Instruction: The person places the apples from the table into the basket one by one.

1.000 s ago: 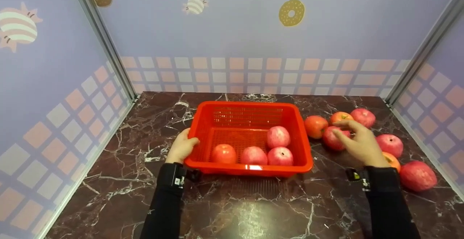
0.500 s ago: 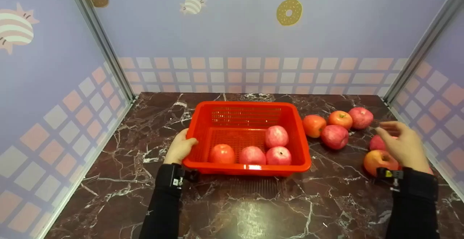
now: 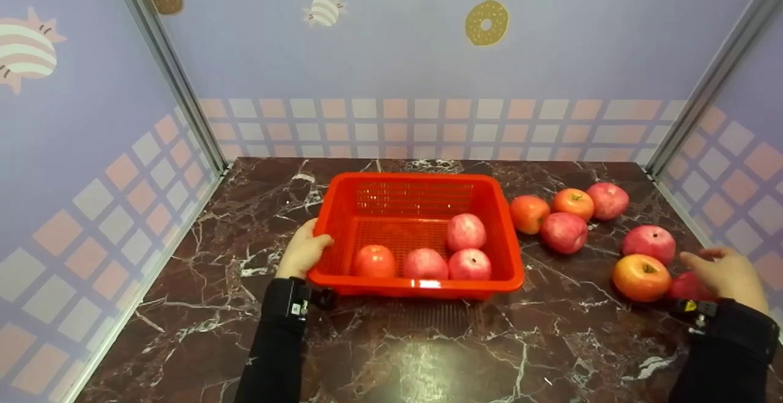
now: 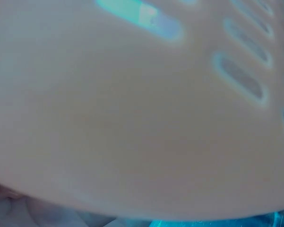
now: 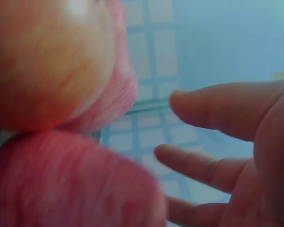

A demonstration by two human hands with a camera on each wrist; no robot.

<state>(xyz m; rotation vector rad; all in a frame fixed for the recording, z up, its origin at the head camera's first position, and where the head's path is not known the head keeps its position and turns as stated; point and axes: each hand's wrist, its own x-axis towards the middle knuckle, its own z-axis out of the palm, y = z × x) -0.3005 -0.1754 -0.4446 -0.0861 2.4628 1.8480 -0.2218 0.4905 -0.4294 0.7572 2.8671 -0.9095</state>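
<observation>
A red plastic basket (image 3: 416, 178) stands mid-table with several apples in it, among them an orange-red apple (image 3: 375, 261) and a pink apple (image 3: 466, 232). My left hand (image 3: 301, 250) grips its left rim, thumb over the inside. The slotted basket wall (image 4: 132, 118) fills the left wrist view, nearly hiding that hand. At the far right, my right hand (image 3: 732, 276) reaches over a dark red apple (image 3: 690, 288), partly covering it. In the right wrist view the thumb and fingers (image 5: 198, 168) are spread apart beside that red apple (image 5: 75, 184), not curled round it.
A yellow-red apple (image 3: 641, 277) and a pink apple (image 3: 649, 243) sit left of my right hand. Several more apples, including a red apple (image 3: 564, 232), cluster off the basket's right side. Panel walls (image 3: 391, 66) enclose the dark marbled table (image 3: 465, 354).
My right hand has moved right and toward the near side, from above the apple cluster, past the pink apple, to the dark red apple. My left hand keeps its grip on the basket.
</observation>
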